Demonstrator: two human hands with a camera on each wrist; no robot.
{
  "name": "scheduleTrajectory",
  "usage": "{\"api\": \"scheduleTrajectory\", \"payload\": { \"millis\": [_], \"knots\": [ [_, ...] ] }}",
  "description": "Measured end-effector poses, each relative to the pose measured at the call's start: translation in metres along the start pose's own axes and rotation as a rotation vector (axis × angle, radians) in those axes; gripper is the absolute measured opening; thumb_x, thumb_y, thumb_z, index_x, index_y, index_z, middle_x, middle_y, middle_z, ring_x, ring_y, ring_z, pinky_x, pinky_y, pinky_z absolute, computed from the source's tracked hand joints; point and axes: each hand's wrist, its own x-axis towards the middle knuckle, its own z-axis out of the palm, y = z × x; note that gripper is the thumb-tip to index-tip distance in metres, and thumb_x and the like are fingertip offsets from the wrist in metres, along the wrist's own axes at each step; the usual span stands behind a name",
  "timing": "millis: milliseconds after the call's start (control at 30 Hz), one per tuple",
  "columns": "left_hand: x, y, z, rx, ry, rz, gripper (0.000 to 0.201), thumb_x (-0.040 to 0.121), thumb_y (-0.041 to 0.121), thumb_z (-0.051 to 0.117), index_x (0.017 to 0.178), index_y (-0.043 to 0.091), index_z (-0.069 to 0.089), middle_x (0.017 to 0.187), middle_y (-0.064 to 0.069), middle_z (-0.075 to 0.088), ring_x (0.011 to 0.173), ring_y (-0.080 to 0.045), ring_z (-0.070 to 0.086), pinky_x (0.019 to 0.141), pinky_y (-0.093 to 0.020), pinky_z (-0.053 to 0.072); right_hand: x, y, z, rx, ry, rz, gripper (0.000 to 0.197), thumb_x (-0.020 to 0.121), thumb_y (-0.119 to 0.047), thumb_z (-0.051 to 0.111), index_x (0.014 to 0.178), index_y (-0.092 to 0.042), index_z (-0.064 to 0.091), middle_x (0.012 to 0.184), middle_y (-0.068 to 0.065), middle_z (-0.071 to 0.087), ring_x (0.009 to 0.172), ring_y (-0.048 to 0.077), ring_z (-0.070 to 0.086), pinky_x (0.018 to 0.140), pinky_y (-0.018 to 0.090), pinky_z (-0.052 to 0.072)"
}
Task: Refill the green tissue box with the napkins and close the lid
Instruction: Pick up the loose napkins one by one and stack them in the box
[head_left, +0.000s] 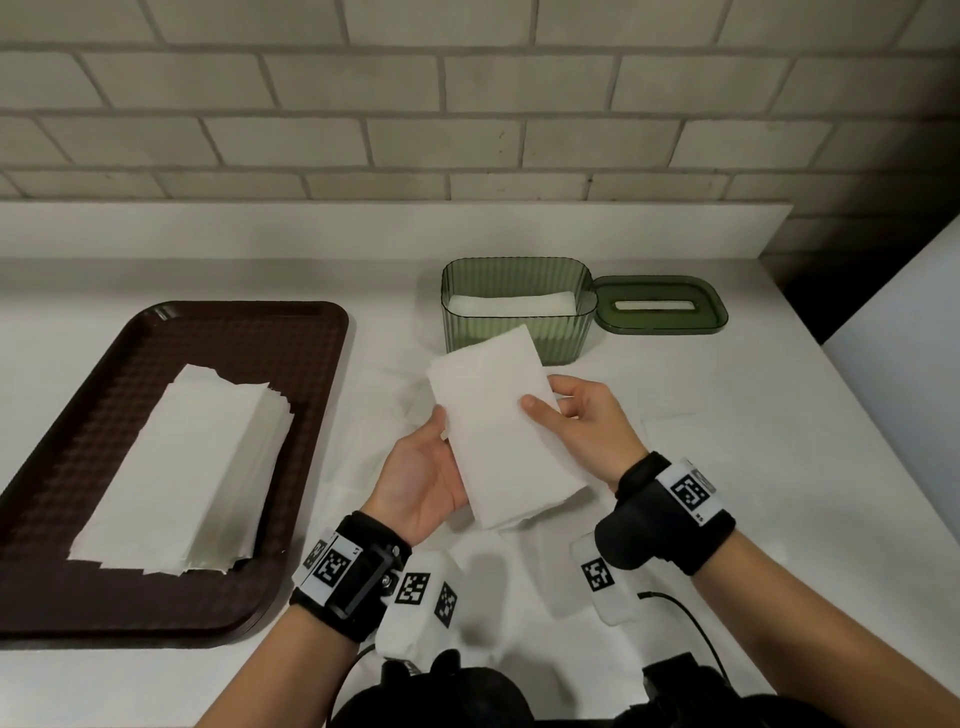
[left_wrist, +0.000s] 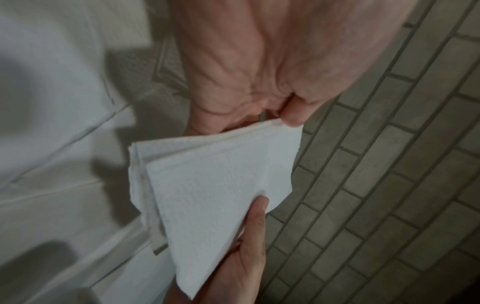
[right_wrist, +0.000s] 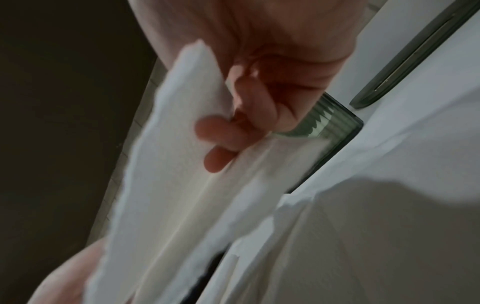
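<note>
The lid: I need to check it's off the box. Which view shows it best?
The head view: the whole lid lies flat right of the green box. The right wrist view catches only its edge; the left wrist view misses it.

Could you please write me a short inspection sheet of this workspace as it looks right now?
Surface: white counter, wrinkled white covering near the hands.
Job's things: green tissue box open, some white napkins inside; its slotted lid lies flat on the counter at the box's right; folded napkin bundle held above the counter; napkin stack on the brown tray.
Clutter: nothing seen.
Grips: left hand supports the bundle from below, thumb on its edge; right hand pinches its right side.
Cables: black cable runs from the right wrist camera; another by the left wrist.
Surroundings: grey brick wall behind; dark gap at the far right.
</note>
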Motion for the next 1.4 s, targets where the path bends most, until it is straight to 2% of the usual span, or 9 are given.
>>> {"api": "scheduleTrajectory", "payload": {
  "millis": [333, 600, 700, 767, 867, 1033, 1133, 1233, 1400],
  "knots": [
    [0.002, 0.001, 0.001, 0.014, -0.050, 0.026, 0.053, 0.101, 0.047, 0.031, 0.137, 0.013, 0.050, 0.130, -0.014, 0.062, 0.117, -0.031, 0.062, 0.095, -0.050, 0.049, 0.000, 0.002, 0.003, -0.094, 0.026, 0.001, 0.020, 0.091, -0.027, 0.065, 0.108, -0.017, 0.071, 0.083, 0.002, 0.075, 0.081, 0.020, 0.073, 0.073, 0.029, 0.055],
    [0.003, 0.010, 0.000, 0.313, -0.038, 0.135, 0.036, 0.098, 0.000, 0.046, 0.130, 0.014, 0.054, 0.119, -0.009, 0.069, 0.104, -0.026, 0.069, 0.080, -0.042, 0.060, 0.008, -0.011, -0.012, -0.360, 0.174, -0.197, 0.056, 0.075, -0.034, 0.080, 0.117, -0.025, 0.044, 0.103, -0.005, 0.055, 0.079, 0.006, 0.052, 0.068, 0.017, 0.040],
    [0.003, 0.022, 0.007, 0.547, -0.100, 0.107, 0.036, 0.098, -0.001, 0.046, 0.128, 0.015, 0.056, 0.119, -0.009, 0.069, 0.106, -0.026, 0.068, 0.089, -0.047, 0.055, 0.015, -0.038, -0.025, -0.413, -0.047, -0.334, 0.060, 0.077, -0.022, 0.078, 0.123, -0.029, 0.039, 0.115, -0.009, 0.055, 0.102, 0.003, 0.051, 0.076, 0.009, 0.035],
    [0.003, 0.032, 0.017, 0.683, -0.180, 0.104, 0.038, 0.098, -0.005, 0.044, 0.131, 0.010, 0.054, 0.122, -0.011, 0.067, 0.109, -0.024, 0.066, 0.093, -0.041, 0.054, 0.018, -0.052, -0.030, -0.438, -0.265, -0.326, 0.055, 0.080, -0.010, 0.072, 0.120, -0.028, 0.038, 0.100, -0.003, 0.068, 0.088, 0.006, 0.060, 0.074, 0.010, 0.040],
    [0.004, 0.054, 0.031, 0.863, -0.248, 0.127, 0.037, 0.094, -0.007, 0.050, 0.126, 0.011, 0.053, 0.098, -0.003, 0.073, 0.081, -0.008, 0.071, 0.063, -0.016, 0.054, 0.033, -0.065, -0.041, -0.468, -0.296, -0.338, 0.044, 0.080, -0.002, 0.068, 0.107, -0.021, 0.040, 0.073, 0.008, 0.069, 0.063, 0.024, 0.060, 0.062, 0.018, 0.046],
    [0.027, 0.101, 0.033, 0.823, 0.058, 0.380, 0.045, 0.081, -0.009, 0.068, 0.113, 0.014, 0.046, 0.087, -0.011, 0.072, 0.073, -0.020, 0.070, 0.063, -0.033, 0.061, 0.084, -0.075, -0.077, -0.238, 0.117, -0.417, 0.034, 0.076, -0.005, 0.075, 0.071, -0.023, 0.047, 0.068, -0.001, 0.051, 0.060, 0.006, 0.048, 0.060, 0.019, 0.040],
    [0.055, 0.133, 0.044, 0.742, 0.307, 0.747, 0.041, 0.080, -0.010, 0.067, 0.100, 0.018, 0.045, 0.063, 0.001, 0.065, 0.059, -0.013, 0.062, 0.058, -0.027, 0.056, 0.113, -0.076, -0.078, -0.218, 0.281, -0.393, 0.031, 0.078, -0.004, 0.075, 0.067, -0.024, 0.055, 0.070, -0.001, 0.052, 0.048, -0.001, 0.039, 0.054, 0.014, 0.037],
    [0.092, 0.159, 0.056, 0.980, 0.442, 0.963, 0.025, 0.081, -0.003, 0.065, 0.088, 0.018, 0.055, 0.077, -0.002, 0.062, 0.062, -0.009, 0.058, 0.063, -0.021, 0.052, 0.138, -0.070, -0.070, -0.357, 0.323, -0.379, 0.021, 0.081, -0.010, 0.072, 0.074, -0.028, 0.065, 0.078, 0.012, 0.065, 0.060, 0.008, 0.046, 0.063, 0.023, 0.044],
    [0.139, 0.168, 0.054, 1.568, 0.464, 0.830, 0.011, 0.084, -0.001, 0.063, 0.087, 0.006, 0.071, 0.091, -0.011, 0.064, 0.070, -0.014, 0.056, 0.071, -0.007, 0.045, 0.157, -0.047, -0.064, -0.779, 0.328, -0.253, 0.021, 0.088, -0.011, 0.059, 0.090, -0.027, 0.073, 0.066, -0.018, 0.053, 0.081, 0.016, 0.055, 0.094, 0.037, 0.042]
  ]
}}
